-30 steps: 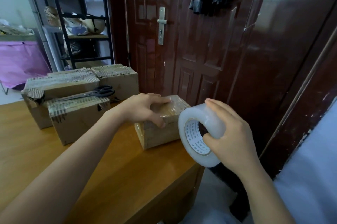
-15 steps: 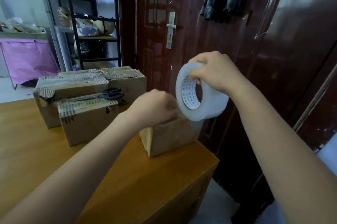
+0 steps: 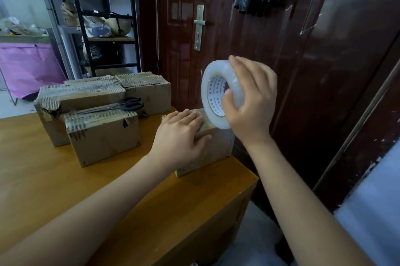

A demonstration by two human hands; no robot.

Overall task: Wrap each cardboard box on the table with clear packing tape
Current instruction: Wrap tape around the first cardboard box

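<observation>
A small cardboard box [image 3: 218,148], glossy with clear tape, stands near the right end of the wooden table [image 3: 108,196]. My left hand [image 3: 179,138] lies on top of it, fingers stretched along the top and thumb on the near side. My right hand [image 3: 251,101] grips a roll of clear packing tape [image 3: 213,90] just above the box's far right corner, thumb through the core. Three bare cardboard boxes sit to the left: a near one [image 3: 104,138], a long one [image 3: 78,101] and a far one [image 3: 149,90].
Black scissors [image 3: 121,105] lie on the near bare box. A dark red door [image 3: 216,27] stands close behind the table's right end. A black shelf rack [image 3: 97,16] and a pink bin [image 3: 28,68] are at the back left. The table edge drops off on the right.
My right hand swung the tape roll from the near right of the box up over it, then lowered it to the far right corner. My left hand stayed on the box.
</observation>
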